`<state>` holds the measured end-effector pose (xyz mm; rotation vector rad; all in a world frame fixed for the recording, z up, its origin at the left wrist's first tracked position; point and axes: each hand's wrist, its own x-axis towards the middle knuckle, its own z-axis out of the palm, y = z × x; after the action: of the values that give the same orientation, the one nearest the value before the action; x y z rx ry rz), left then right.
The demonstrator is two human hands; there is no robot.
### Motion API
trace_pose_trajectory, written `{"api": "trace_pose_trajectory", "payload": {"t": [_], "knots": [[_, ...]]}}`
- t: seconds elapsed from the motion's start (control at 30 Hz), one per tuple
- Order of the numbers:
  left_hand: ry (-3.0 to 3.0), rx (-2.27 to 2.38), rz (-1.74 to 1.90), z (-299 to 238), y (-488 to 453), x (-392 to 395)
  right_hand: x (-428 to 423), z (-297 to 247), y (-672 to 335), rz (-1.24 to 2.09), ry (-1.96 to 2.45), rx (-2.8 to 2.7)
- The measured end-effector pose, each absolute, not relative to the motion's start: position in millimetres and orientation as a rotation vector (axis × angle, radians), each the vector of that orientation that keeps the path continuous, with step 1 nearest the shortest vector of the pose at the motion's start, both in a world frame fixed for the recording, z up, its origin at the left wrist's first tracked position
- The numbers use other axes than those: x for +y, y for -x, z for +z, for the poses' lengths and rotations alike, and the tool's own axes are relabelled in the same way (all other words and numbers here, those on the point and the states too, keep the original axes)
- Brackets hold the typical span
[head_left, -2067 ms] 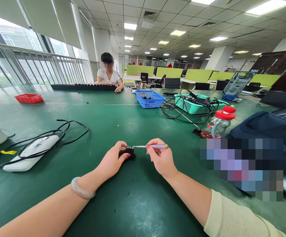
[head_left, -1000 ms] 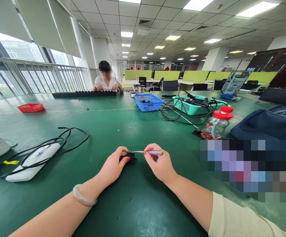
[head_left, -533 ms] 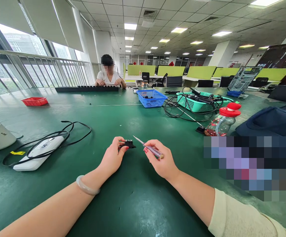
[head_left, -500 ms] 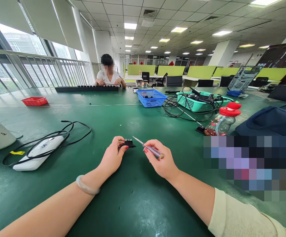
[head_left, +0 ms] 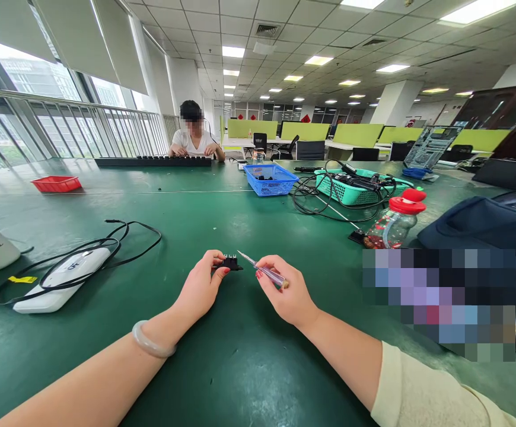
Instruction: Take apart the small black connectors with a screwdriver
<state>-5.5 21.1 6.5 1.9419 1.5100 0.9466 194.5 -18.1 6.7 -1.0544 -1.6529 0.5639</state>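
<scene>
My left hand [head_left: 203, 283] pinches a small black part [head_left: 230, 263] with several metal prongs pointing up, just above the green table. Its exact kind is too small to make out. Between the thumb and fingers of my right hand [head_left: 287, 292] is a screwdriver [head_left: 272, 275] with a clear purplish handle. The thin shaft points up and left, its tip close to the right side of the black part. A small gap shows between tip and part.
On the left lie a white power bank [head_left: 64, 281] and black cable. Beyond are a red tray [head_left: 57, 184], a blue basket [head_left: 270, 181] and a green basket [head_left: 349, 188] with cables. A red-lidded bottle [head_left: 394, 222] and dark bag [head_left: 484, 228] stand right. A person [head_left: 193, 139] sits opposite.
The whole view has shifted slightly, so the scene sits a little further left. Both hands keep their grips, and the screwdriver tip remains near the black part.
</scene>
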Motion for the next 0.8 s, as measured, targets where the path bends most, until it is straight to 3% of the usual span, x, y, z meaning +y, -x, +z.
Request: {"api": "trace_pose_trajectory", "payload": {"t": [0.27, 0.8], "knots": [[-1.966, 1.505, 0.931, 5.6, 5.4, 22.2, -17.9, 4.6, -195.2, 0.691, 1.041, -1.623], [-1.977, 1.491, 0.903, 6.5, 3.9, 20.3, -19.1, 4.8, -194.4, 0.644, 1.04, -1.622]]}}
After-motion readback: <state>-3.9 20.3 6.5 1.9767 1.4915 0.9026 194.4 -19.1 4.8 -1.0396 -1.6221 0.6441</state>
